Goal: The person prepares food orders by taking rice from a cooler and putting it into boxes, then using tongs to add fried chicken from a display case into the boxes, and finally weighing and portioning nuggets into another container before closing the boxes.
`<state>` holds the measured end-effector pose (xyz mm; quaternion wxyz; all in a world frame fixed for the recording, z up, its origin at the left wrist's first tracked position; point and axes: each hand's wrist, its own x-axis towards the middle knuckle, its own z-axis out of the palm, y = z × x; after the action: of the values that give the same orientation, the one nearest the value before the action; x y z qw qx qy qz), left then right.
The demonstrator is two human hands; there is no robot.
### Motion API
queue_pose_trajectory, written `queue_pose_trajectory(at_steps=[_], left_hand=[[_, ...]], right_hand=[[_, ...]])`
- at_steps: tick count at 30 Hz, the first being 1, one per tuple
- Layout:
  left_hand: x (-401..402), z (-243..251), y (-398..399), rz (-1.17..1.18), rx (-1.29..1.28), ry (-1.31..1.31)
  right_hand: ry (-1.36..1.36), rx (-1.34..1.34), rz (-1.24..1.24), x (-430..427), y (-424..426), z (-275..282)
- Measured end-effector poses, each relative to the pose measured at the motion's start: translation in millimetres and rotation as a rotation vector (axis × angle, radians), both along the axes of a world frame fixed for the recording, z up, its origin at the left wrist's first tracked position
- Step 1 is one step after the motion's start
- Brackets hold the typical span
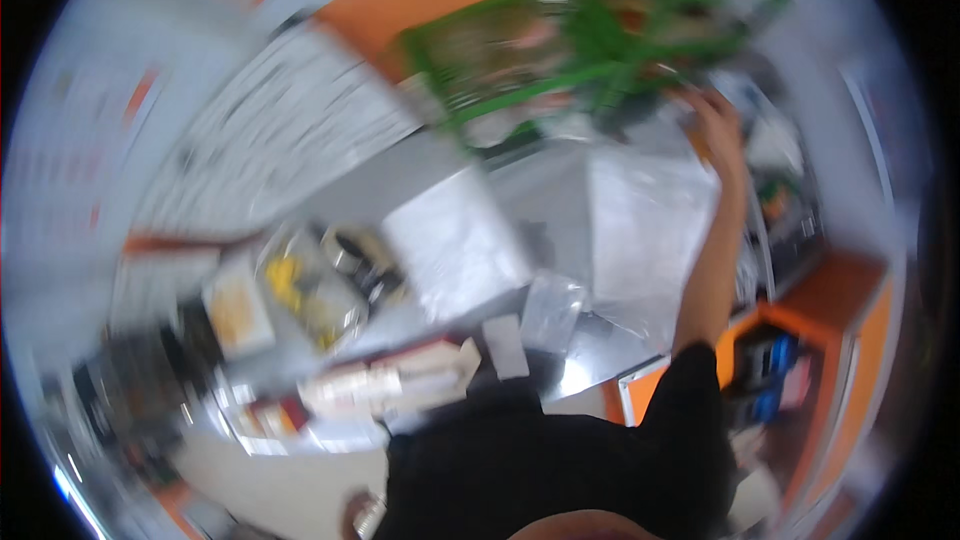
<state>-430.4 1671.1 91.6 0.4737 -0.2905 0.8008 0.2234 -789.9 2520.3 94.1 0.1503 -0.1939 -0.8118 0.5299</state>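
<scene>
My right arm stretches up the right side, and my right hand (718, 126) is at the near right corner of the green plastic baskets (517, 82). Blur hides whether its fingers grip anything. A small orange thing (699, 144) shows beside the palm. Below that hand lies a clear plastic bag with white contents (649, 217) on the grey metal table (536, 199). My left hand cannot be made out for certain; a blurred skin-toned patch with a shiny band (365, 516) shows at the bottom edge, beside my black shirt.
On the table are a white packet (457, 244), a small clear bag (553, 313), a roll of tape (352, 255) and a clear bag with yellow pieces (285, 281). Printed sheets (277, 120) lie further left. An orange cabinet (844, 292) stands right; an open cardboard box (390, 382) sits near my waist.
</scene>
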Motion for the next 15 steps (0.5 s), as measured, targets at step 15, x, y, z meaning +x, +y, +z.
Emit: queue_pose_trajectory(at_steps=[15], left_hand=[[16,186,69,-0.066,0.767,0.631]], right_hand=[[-0.196,0.094,1.794,242,-577,199]])
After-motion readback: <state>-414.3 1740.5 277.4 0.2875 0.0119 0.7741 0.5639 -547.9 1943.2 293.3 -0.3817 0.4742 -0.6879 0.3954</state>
